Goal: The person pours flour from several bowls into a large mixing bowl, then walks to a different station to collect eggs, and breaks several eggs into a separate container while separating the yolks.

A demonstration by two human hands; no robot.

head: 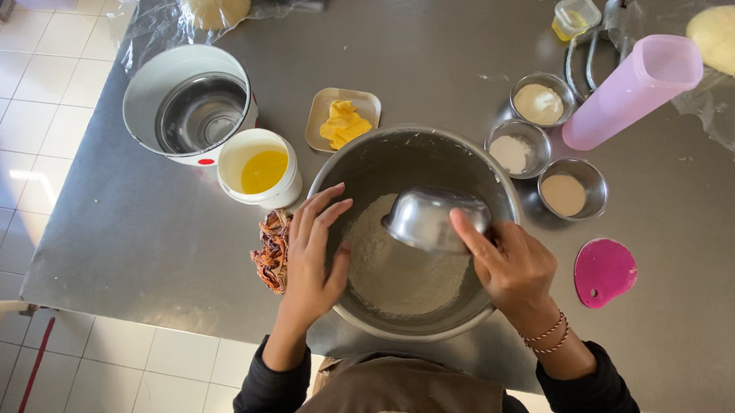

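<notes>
A large steel mixing bowl (362, 167) stands at the near edge of the steel table (164, 243), with a heap of pale flour (397, 270) inside. My right hand (511, 266) holds a small steel bowl (432, 219) tipped upside down over the flour. My left hand (316, 255) rests on the big bowl's left rim, fingers spread, holding nothing.
Left of the bowl: a white cup of yellow liquid (261, 170), a white-and-steel pot (190, 105), a tray of butter (342, 119), a brown patterned cloth (274, 250). Right: three small steel bowls of powder (540, 102), a pink tall cup (634, 92), a pink scraper (604, 271), wrapped dough (733, 39).
</notes>
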